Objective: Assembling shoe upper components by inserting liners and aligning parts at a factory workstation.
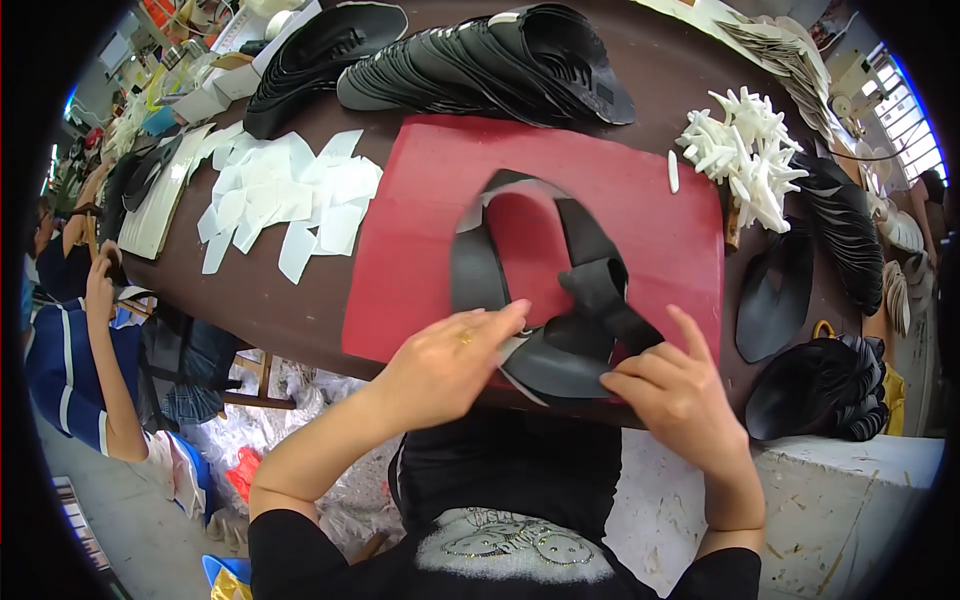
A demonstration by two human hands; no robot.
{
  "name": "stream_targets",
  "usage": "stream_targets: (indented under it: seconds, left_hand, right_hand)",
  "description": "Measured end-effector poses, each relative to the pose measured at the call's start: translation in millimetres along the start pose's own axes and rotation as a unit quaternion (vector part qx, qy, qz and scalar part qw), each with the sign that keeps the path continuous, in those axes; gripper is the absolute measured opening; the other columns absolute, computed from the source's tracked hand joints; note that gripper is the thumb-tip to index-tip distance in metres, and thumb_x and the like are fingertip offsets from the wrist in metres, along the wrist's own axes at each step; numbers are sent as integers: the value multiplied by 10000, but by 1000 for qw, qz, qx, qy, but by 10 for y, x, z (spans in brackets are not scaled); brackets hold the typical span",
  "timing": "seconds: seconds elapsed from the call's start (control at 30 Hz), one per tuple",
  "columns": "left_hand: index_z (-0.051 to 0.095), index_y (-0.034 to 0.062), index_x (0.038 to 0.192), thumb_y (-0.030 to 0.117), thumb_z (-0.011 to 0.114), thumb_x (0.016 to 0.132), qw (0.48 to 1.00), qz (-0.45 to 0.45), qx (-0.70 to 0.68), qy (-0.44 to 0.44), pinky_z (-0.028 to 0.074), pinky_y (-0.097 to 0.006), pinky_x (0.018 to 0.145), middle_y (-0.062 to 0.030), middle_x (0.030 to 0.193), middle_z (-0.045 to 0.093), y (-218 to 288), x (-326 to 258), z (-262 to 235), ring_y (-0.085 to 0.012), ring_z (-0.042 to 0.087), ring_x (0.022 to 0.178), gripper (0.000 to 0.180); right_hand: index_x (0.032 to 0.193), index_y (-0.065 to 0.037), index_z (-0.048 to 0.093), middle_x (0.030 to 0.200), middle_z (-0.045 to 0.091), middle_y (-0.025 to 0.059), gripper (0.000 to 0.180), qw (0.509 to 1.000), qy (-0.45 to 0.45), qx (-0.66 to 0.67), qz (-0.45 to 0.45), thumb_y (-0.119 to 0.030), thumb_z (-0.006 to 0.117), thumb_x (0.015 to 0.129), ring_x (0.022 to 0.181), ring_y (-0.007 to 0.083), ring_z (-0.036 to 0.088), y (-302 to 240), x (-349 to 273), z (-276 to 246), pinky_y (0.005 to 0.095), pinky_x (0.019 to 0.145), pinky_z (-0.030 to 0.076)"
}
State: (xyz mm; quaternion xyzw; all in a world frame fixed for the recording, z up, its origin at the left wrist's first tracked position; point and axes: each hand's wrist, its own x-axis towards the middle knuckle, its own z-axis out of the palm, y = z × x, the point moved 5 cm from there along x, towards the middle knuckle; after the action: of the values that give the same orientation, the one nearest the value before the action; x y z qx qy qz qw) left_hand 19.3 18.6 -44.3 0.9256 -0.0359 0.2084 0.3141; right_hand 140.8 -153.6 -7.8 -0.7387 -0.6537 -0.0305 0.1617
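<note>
Probably at an aligning step: working a looped black shoe upper over the red mat, beside the near edge of the desk. Pinching its near end with the right hand's fingers; touching its left side with the left hand's, cannot tell whether closed. Likely calls for steadying both sides. Room to shift sideways across the mat; blocked beyond by stacked uppers.
</note>
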Motion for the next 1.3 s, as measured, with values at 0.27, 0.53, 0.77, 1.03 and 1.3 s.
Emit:
stream_targets:
  seconds: [0.27,0.53,0.77,1.03,1.3]
  left_hand:
    - [555,40,1304,173,640,884,982,68,146,-103,424,-362,1061,-93,1331,597,-123,-221,78,-184,533,1288,449]
    - [554,33,1303,160,625,889,990,28,118,-78,411,-375,1064,-111,1343,575,-60,-122,119,-257,521,1282,439]
    - [541,-3,1304,162,631,879,999,9,39,9,431,-381,1030,-146,1353,551,217,64,632,-293,514,1276,465]
    - [502,-8,1351,188,637,877,999,16,-3,-44,413,-380,1044,-155,1417,503,134,53,580,-331,469,1316,530]
    - [509,-5,1339,250,698,850,991,-115,4,-68,404,-365,1036,-156,1428,482,159,428,387,-308,472,1306,583]
  right_hand:
    - [811,-94,744,706,627,-13,168,990,-55,116,59,-20,709,665,699,147,567,555,-113,-431,524,1155,268]
    - [618,-44,625,615,568,18,37,946,9,304,116,-26,654,632,624,173,523,1014,-91,-512,486,1111,312]
    - [541,-87,444,574,472,24,248,930,69,354,65,-119,600,730,565,160,407,853,131,-594,425,919,380]
    - [564,-165,328,531,359,1,466,696,426,566,116,-265,377,1016,512,152,345,1590,-262,-1142,393,852,364]
    - [621,29,499,599,443,-32,419,929,80,154,328,-245,633,908,556,77,336,936,148,-1071,236,499,301]
